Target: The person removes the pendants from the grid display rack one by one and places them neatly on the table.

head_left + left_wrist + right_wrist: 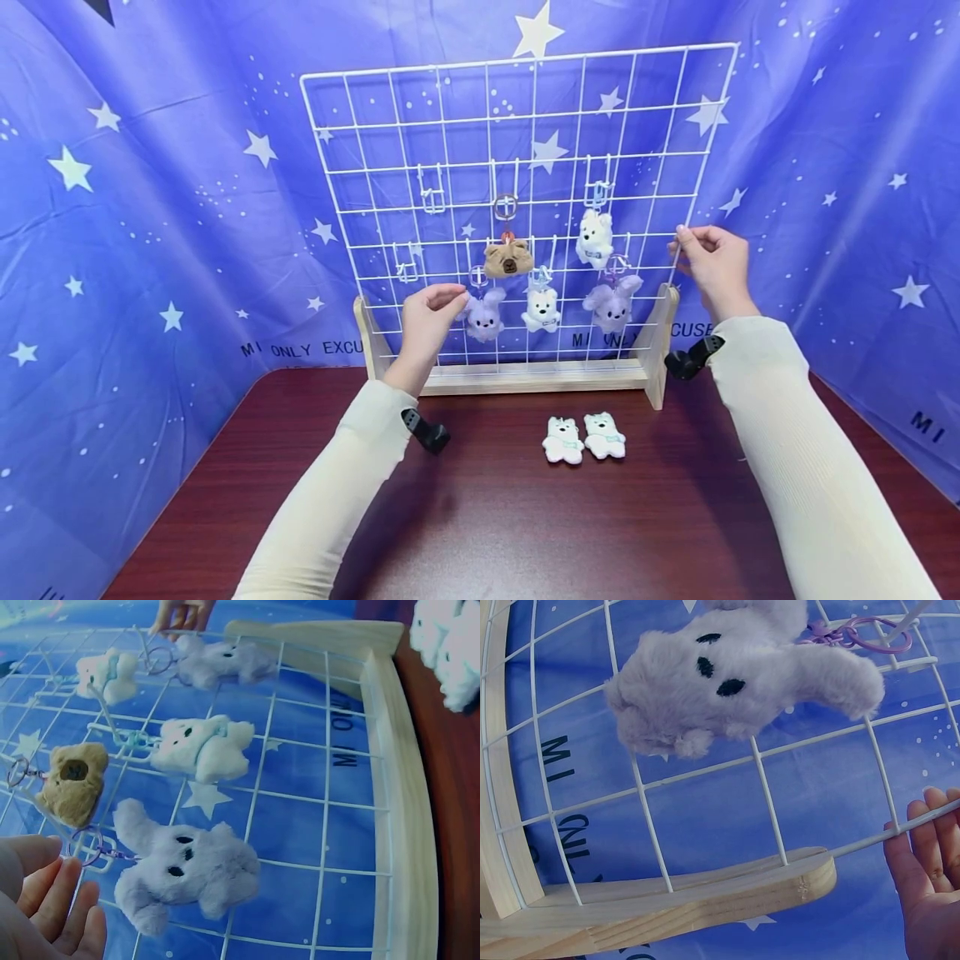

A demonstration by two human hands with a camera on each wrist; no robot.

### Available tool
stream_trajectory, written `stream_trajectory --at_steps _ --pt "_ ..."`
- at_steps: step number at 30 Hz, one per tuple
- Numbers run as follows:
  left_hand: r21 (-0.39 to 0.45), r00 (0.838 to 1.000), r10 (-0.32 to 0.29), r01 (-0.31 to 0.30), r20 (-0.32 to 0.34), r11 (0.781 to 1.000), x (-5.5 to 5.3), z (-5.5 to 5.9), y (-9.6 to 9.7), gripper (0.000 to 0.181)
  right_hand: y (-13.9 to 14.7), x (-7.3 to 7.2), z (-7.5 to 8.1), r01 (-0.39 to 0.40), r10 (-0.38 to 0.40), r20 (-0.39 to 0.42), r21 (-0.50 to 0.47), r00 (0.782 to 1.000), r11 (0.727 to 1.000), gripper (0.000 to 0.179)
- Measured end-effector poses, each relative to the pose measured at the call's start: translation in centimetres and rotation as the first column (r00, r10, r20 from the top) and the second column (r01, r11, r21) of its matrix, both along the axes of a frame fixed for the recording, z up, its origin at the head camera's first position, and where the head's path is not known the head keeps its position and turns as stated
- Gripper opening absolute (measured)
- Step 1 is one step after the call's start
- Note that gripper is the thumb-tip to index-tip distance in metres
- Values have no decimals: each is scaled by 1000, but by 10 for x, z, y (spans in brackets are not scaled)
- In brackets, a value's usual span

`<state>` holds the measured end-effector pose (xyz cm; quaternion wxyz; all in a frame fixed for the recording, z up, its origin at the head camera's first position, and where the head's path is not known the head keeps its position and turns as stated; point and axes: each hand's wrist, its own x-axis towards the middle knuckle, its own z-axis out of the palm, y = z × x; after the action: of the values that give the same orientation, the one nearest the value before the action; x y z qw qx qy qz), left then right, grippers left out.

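Note:
My left hand (431, 317) is beside the left purple plush rabbit keychain (483, 318), which hangs from a hook on the white wire grid (517, 62). In the left wrist view its relaxed fingertips lie right at the rabbit's purple ring (84, 847), pinching nothing. With thumb and fingers, my right hand (716, 262) holds the grid's right edge, just above the wooden foot (660, 350). Close by that hand hangs another purple rabbit keychain (613, 307). Between the hands are a brown plush head keychain (509, 260) and two white bear keychains (542, 310), one higher up.
Two more white bears (562, 442) lie on the dark red table (480, 517) in front of the stand's wooden base (532, 379). Two hooks (432, 198) at the grid's left carry no plush. A blue starry curtain (172, 208) hangs close behind and at both sides.

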<state>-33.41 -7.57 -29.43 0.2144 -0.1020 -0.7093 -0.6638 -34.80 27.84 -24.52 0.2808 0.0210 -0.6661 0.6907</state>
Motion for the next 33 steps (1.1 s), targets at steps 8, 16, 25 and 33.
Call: stream_trajectory --at_steps 8,16,25,33 --pt "-5 997 81 -81 2 997 -14 6 1 17 -2 0 1 -13 13 -6 -6 1000 1000 16" --pt "-66 992 123 -122 8 990 -21 11 4 17 -1 -1 1 -12 12 -11 -18 1000 1000 15" --pt "-129 988 152 -152 -9 980 -25 12 9 15 0 0 0 2 -2 0 1 1000 1000 15" --pt "-167 979 203 -203 -17 965 -27 12 12 13 0 0 0 6 -6 8 8 1000 1000 15"
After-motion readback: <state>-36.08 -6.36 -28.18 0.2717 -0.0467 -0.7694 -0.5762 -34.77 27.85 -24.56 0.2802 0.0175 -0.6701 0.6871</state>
